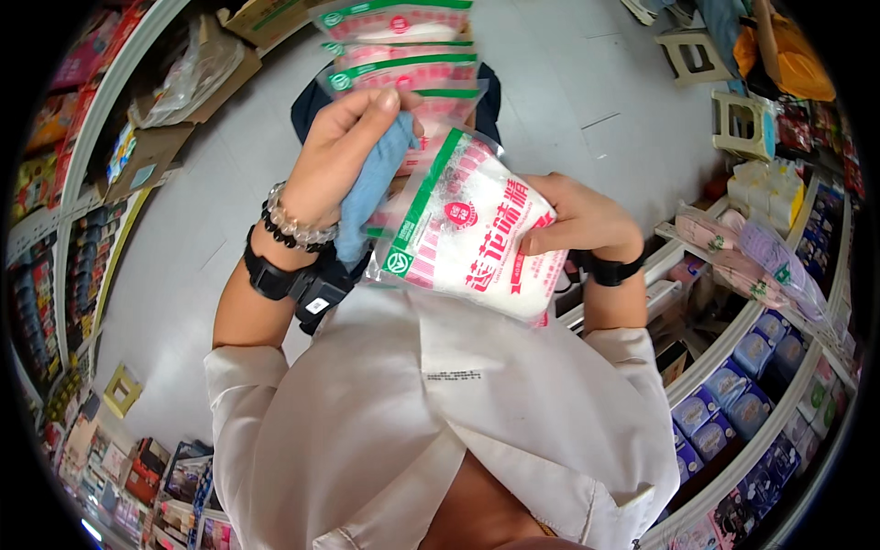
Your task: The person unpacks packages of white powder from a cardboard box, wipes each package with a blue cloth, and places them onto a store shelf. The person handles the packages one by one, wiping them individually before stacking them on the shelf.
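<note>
My right hand [591,213] grips one side of a clear plastic bag of white seasoning granules [474,234], thumb on its front. The bag has a green top band and red print, and is tilted in front of my chest. Bunched in my left hand [337,137] is a light blue cloth [375,182], which hangs down beside the bag's upper left corner. Beyond my hands, several similar bags [405,69] stand in a row, partly hidden by the left hand and the held bag. What supports them is mostly covered.
Store shelves with packaged goods curve along the left [34,309] and right [756,405]. An open cardboard box [148,158] sits at the left shelf. Plastic stools [729,127] stand at the upper right, and a small yellow stool [108,393] at the lower left, on the grey floor [564,69].
</note>
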{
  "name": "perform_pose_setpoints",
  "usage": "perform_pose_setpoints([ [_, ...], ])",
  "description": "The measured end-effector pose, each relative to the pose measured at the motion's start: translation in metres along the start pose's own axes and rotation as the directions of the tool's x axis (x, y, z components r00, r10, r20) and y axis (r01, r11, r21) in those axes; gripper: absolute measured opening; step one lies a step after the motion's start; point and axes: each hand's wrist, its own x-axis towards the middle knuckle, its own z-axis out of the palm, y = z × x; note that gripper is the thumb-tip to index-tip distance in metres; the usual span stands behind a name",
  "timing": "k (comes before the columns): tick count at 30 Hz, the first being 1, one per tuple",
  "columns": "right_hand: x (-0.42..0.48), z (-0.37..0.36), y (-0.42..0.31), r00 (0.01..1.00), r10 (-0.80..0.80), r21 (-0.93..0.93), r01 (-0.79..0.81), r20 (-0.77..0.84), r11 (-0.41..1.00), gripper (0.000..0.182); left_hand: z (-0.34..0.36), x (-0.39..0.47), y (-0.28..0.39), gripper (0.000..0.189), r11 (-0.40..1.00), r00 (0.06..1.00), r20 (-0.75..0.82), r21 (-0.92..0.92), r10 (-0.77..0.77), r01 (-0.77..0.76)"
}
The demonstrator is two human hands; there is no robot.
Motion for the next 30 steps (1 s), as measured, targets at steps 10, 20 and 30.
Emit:
perform_pose_setpoints([
  [10, 0.022, 0.007, -0.014, 0.996, -0.068, -0.119, 0.075, 0.063, 0.99, 0.042, 0.009, 0.008, -0.002, 0.034, 0.992, 0.992, -0.016, 0.005, 0.128, -0.128],
  [20, 0.021, 0.007, -0.035, 1.0, 0.005, -0.272, 0.001, 0.024, 0.962, 0.042, 0.009, -0.003, -0.004, 0.035, 0.967, 0.982, 0.164, 0.22, 0.09, -0.126],
  [30, 0.021, 0.008, -0.043, 0.994, -0.075, -0.356, 0.042, -0.079, 0.934, 0.04, 0.002, -0.005, 0.008, 0.019, 0.971, 0.967, 0.244, 0.206, 0.071, -0.123],
])
